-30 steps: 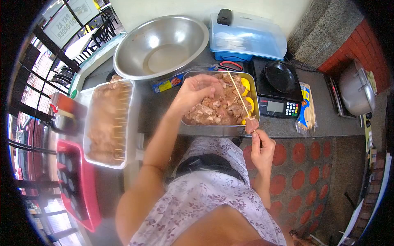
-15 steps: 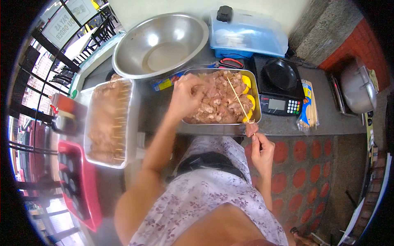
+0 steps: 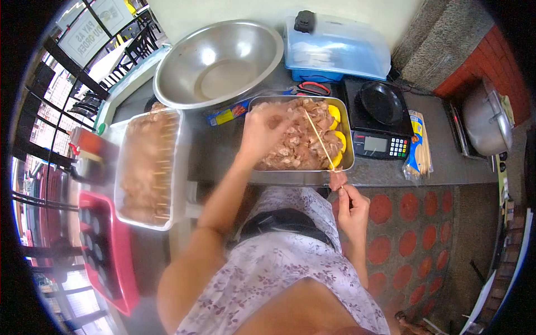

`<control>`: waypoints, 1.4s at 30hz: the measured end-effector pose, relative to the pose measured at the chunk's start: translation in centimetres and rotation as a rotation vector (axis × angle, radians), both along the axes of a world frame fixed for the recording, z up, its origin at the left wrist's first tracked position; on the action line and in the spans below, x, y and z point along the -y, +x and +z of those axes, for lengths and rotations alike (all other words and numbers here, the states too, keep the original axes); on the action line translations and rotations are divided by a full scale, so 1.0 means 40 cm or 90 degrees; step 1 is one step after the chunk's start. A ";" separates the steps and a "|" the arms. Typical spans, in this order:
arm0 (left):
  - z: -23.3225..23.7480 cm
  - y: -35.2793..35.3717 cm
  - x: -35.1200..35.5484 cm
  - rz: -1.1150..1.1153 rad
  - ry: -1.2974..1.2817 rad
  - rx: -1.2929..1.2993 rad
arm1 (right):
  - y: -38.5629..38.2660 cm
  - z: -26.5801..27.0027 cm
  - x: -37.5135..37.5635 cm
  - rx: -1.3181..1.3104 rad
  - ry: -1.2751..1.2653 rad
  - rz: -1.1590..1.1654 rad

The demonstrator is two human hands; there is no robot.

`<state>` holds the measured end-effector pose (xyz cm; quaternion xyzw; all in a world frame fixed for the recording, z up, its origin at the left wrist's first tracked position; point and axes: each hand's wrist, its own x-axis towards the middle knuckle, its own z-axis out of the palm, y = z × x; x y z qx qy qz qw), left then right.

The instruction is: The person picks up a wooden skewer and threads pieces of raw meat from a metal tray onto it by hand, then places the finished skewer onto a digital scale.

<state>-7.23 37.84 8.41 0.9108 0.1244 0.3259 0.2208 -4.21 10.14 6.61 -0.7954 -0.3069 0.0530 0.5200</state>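
My right hand [image 3: 354, 211] is closed in a pinch on the lower end of a bamboo skewer [image 3: 319, 137]. A chunk of raw meat [image 3: 338, 178] is threaded low on it, just above my fingertips, and the bare upper length slants over the tray. My left hand [image 3: 259, 131] is over the left part of the meat pile [image 3: 296, 148], its fingers blurred by motion; I cannot tell whether it grips a piece. The metal tray [image 3: 353, 144] holds the cut meat, with several yellow rounds [image 3: 339, 138] along its right side.
On the left, a white plastic container [image 3: 177, 167] holds rows of skewered meat. A large steel basin [image 3: 223, 78] and a blue lidded box [image 3: 335, 50] stand behind. Red-handled scissors [image 3: 314, 86] lie behind the tray. Right are a digital scale [image 3: 379, 144] and a skewer pack [image 3: 419, 148].
My right hand has shifted slightly left and down with the skewer and its meat. My left hand has moved a little right and down over the meat pile.
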 end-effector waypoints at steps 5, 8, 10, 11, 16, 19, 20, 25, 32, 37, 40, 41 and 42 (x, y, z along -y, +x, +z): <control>-0.025 -0.006 -0.037 -0.378 -1.083 0.096 | -0.002 -0.001 -0.006 0.035 0.023 -0.002; -0.011 0.003 -0.021 -0.401 -1.163 0.060 | -0.006 0.000 -0.019 0.068 0.070 -0.008; -0.009 0.006 -0.012 -0.453 -1.288 0.089 | -0.010 0.005 -0.015 0.066 0.056 -0.014; -0.015 0.009 -0.014 -0.456 -1.290 0.088 | -0.010 0.006 -0.013 0.064 0.045 -0.016; -0.026 0.023 -0.003 -0.404 -1.171 0.091 | -0.011 0.002 0.004 0.026 0.004 -0.010; -0.046 0.036 -0.001 -0.413 -1.143 0.110 | -0.022 0.009 0.004 0.022 -0.007 0.000; -0.047 0.037 0.003 -0.413 -1.142 0.111 | -0.026 0.010 0.002 0.018 -0.008 0.009; -0.016 0.035 0.016 -0.361 -1.186 0.131 | -0.042 -0.007 -0.010 0.055 0.015 0.016; -0.014 0.038 0.019 -0.354 -1.232 0.150 | -0.050 0.013 -0.022 0.074 0.023 0.006; -0.012 0.035 0.024 -0.372 -1.197 0.176 | -0.050 0.015 -0.024 0.071 0.010 0.011; -0.013 0.038 0.019 -0.370 -1.220 0.179 | -0.051 0.013 -0.025 0.074 0.005 0.012; -0.013 0.037 0.021 -0.370 -1.220 0.179 | -0.051 0.013 -0.025 0.080 0.004 0.011; -0.013 0.037 0.024 -0.362 -1.181 0.182 | -0.051 0.013 -0.026 0.080 0.004 0.011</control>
